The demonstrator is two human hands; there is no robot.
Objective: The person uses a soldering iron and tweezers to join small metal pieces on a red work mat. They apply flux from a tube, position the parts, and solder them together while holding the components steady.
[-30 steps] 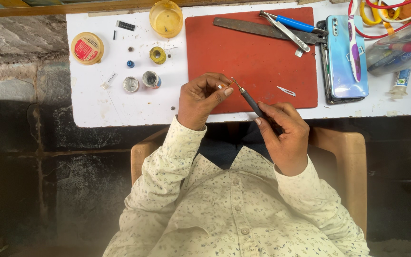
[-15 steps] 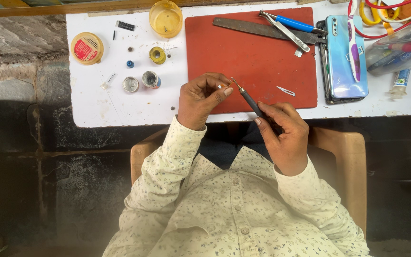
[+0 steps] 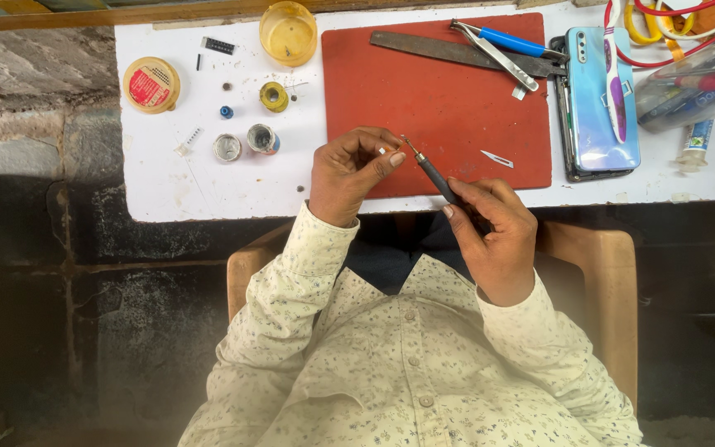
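Right hand (image 3: 494,232) holds craft knife (image 3: 434,172), tip up-left.

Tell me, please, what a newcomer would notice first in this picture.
First the red mat on the white table, and above its near edge the two hands: the right hand holds a thin dark tool, its tip at the left hand. Next, the blue phone right of the mat.
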